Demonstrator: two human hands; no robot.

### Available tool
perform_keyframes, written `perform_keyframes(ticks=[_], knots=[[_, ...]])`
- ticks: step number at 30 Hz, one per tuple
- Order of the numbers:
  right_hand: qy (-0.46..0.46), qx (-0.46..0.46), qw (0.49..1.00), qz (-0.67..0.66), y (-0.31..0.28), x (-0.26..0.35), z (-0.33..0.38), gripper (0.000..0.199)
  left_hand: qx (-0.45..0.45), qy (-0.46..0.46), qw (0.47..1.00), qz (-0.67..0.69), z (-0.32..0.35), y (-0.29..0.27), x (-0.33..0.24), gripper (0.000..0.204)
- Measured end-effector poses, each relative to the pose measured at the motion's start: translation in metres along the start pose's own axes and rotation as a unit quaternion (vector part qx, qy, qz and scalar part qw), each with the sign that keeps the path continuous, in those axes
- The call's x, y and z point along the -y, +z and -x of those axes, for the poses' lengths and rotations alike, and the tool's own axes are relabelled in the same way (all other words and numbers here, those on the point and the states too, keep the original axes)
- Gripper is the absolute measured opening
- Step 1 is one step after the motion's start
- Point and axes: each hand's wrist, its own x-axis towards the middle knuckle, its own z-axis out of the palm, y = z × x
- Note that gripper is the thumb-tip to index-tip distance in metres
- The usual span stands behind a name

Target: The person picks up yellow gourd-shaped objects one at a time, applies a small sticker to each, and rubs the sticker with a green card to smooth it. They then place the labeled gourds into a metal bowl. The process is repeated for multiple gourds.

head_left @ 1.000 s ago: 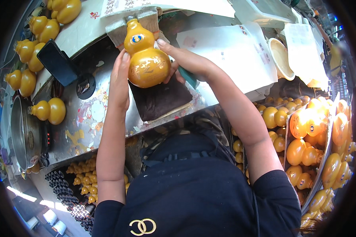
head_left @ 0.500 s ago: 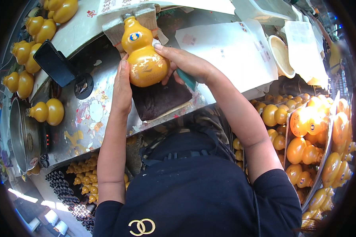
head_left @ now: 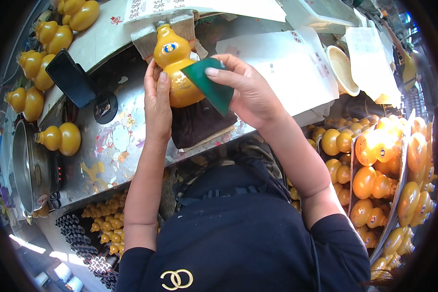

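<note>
A yellow gourd-shaped bottle [head_left: 173, 51] lies with its neck pointing away, propped against a grey padded rest [head_left: 143, 36]. It bears a small blue oval badge on the upper bulb and pale markings on the lower one. My left hand [head_left: 158, 95] grips the lower bulb from its left side. In my right hand [head_left: 248, 90] is a green flat scraper [head_left: 211, 87], pinched between thumb and fingers, its edge over the right side of the lower bulb. Whether the scraper touches the bottle, I cannot tell. Beneath the bottle lies a dark folded cloth [head_left: 199, 127].
Several similar bottles [head_left: 58, 138] stand along the left, near a phone on a stand [head_left: 70, 78] and a metal pan [head_left: 29, 168]. White printed sheets [head_left: 287, 68] and a cream bowl [head_left: 343, 70] lie to the right. Crates of bottles [head_left: 370, 182] fill the lower right.
My right hand has let go of the bottle's side and brought the green scraper up over the lower bulb. My left hand still holds the bottle, now slightly further right.
</note>
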Motion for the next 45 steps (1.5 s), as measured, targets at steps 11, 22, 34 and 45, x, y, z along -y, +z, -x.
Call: perform_keyframes(ticks=[11,22,34,45], knots=[[-0.268,-0.014,0.825,0.497,0.001,0.009,-0.032,0.033,-0.012,0.034,0.997,-0.063,-0.004,0.001,0.007,0.057],[-0.259,-0.095,0.905,0.324,0.001,-0.009,-0.015,0.034,-0.016,0.062,0.979,-0.195,-0.018,-0.002,-0.003,0.074],[-0.189,-0.149,0.938,0.249,-0.023,-0.053,-0.004,0.037,-0.017,-0.021,1.0,0.008,-0.017,0.005,-0.002,0.057],[-0.262,0.017,0.905,0.334,-0.019,0.005,-0.021,0.033,-0.059,-0.058,0.992,0.09,-0.014,0.002,0.002,0.047]])
